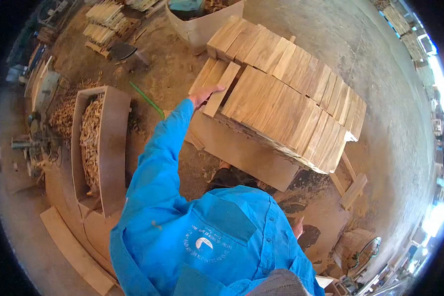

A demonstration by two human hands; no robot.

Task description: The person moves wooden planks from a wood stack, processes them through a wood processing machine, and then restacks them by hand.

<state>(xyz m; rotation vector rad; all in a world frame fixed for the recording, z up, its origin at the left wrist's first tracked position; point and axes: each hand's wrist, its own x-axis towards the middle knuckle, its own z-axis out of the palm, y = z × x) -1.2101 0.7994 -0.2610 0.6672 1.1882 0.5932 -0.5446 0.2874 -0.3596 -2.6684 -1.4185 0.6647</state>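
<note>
My left hand reaches to the near left end of a stack of wooden boards. It is closed on the end of a narrow wooden board, which lies slightly askew over a gap in the top layer. My right hand hangs low beside my body, partly hidden by the blue shirt. Its visible fingers look stretched out, and I see nothing held in them.
A wooden bin of offcuts stands at left, beside a machine. Behind the stack is a large container. A green strip lies on the floor. Loose boards and a round wooden drum-like object are at right.
</note>
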